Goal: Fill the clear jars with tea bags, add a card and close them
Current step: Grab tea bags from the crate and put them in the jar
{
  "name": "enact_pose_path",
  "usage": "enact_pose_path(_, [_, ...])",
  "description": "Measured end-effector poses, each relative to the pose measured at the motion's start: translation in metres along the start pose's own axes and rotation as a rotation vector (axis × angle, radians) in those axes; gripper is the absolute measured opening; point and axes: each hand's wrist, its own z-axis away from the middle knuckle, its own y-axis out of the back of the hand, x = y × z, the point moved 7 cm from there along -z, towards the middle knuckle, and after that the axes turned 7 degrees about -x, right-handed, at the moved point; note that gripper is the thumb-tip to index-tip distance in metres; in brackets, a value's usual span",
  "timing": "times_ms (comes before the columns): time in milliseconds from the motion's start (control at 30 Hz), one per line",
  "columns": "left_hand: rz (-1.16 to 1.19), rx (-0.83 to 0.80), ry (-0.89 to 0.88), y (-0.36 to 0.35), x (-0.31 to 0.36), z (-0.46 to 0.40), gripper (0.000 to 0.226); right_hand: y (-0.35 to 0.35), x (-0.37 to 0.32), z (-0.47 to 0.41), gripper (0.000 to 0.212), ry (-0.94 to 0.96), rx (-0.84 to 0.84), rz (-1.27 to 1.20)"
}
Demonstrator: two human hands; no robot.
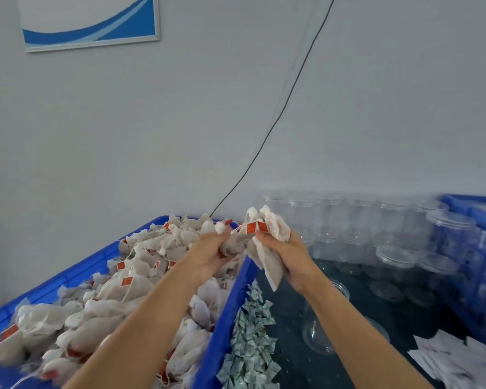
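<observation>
Left: blue crate point(68, 272) heaped with tea bags point(101, 304), white pouches with red tags. Supply is nowhere near run down.

Left hand point(211, 252) is over the crate's far right corner, fingers curled into a few bags at the top of the heap. Grip is closed on them; exact count can't be told.

Right hand point(285, 255) is just past the crate wall, fingers wrapped round a bunch of tea bags point(267, 237), several pouches and two red tags sticking out above the fist, one pouch hanging below. Strings seem to run between the two hands' bags (probably tangled, my read).

Below that, a strip of folded green-printed cards point(250, 332) lies along the crate's outer wall on the dark table point(292, 360).

Open jar point(320, 327) sits under the right forearm, looks empty. Clear jars point(376, 228) stacked at the back, all apparently empty. White packets point(455, 357) at lower right.

Status, judged: early in the batch. Current step is gathering one jar's load; filling, card, lid all left.
</observation>
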Motion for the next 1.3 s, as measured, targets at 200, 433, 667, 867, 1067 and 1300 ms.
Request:
enact_pose_path(200, [0.224, -0.198, 0.154, -0.121, -0.039, -0.010, 0.053, 0.065, -0.023, 0.030, 0.025, -0.019, 0.161, 0.133])
enact_pose_path(433, [0.055, -0.266, -0.085, -0.177, -0.074, -0.008, 0.088, 0.094, -0.042, 0.048, 0.016, 0.173, 0.343, 0.554])
enact_pose_path(667, [0.148, -0.147, -0.220, -0.158, -0.075, -0.012, 0.083, 0.079, -0.021, 0.041, 0.033, 0.157, 0.261, 0.827])
enact_pose_path(867, [-0.010, -0.168, -0.280, -0.135, -0.068, -0.020, 0.076, 0.090, -0.022, 0.035, 0.034, 0.039, -0.079, 0.261])
enact_pose_path(1067, [-0.055, -0.210, -0.249, -0.138, -0.085, -0.033, 0.073, 0.119, -0.027, 0.022, 0.010, 0.158, 0.339, 0.578])
enact_pose_path(1300, [-0.106, -0.184, -0.258, -0.134, -0.096, -0.049, 0.074, 0.145, -0.009, 0.034, 0.022, 0.135, 0.381, 0.662])
